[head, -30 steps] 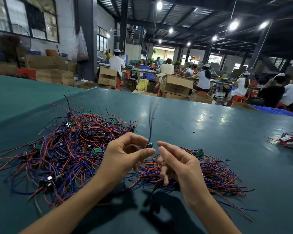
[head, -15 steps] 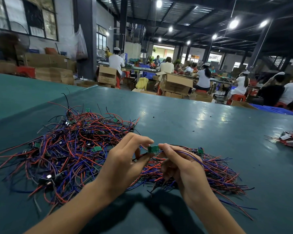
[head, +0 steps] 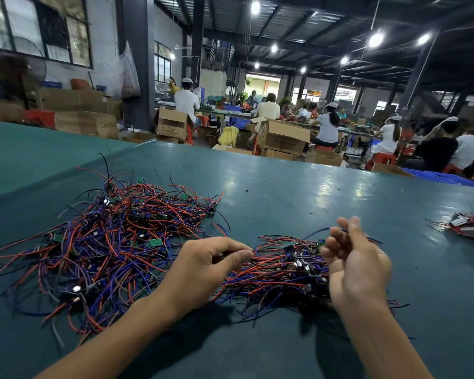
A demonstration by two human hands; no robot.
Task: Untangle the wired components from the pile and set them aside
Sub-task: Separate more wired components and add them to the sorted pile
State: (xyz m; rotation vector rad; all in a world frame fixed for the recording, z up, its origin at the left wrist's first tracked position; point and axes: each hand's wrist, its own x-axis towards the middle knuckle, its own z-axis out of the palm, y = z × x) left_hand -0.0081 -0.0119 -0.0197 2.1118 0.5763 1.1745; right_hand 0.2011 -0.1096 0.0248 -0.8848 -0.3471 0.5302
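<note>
A large tangle of red, blue and black wires with small green boards (head: 107,242) lies on the teal table (head: 285,192) at the left. A smaller bunch of wired components (head: 285,272) lies between my hands. My left hand (head: 203,269) hovers at the gap between the two heaps, thumb and forefinger pinched together at some wire ends. My right hand (head: 359,266) is raised over the right end of the smaller bunch, fingers curled, thumb and forefinger pinching a thin blue wire (head: 316,233) that runs across them.
A separate cluster of wired parts (head: 468,225) sits near the table's right edge. Beyond the far edge are cardboard boxes (head: 282,135) and several seated people at benches. Bare tabletop lies behind and to the right of the heaps.
My hands held a small green board together over the middle; now they have parted. The right hand moved right and up, the left dropped toward the wires, and the board is out of sight.
</note>
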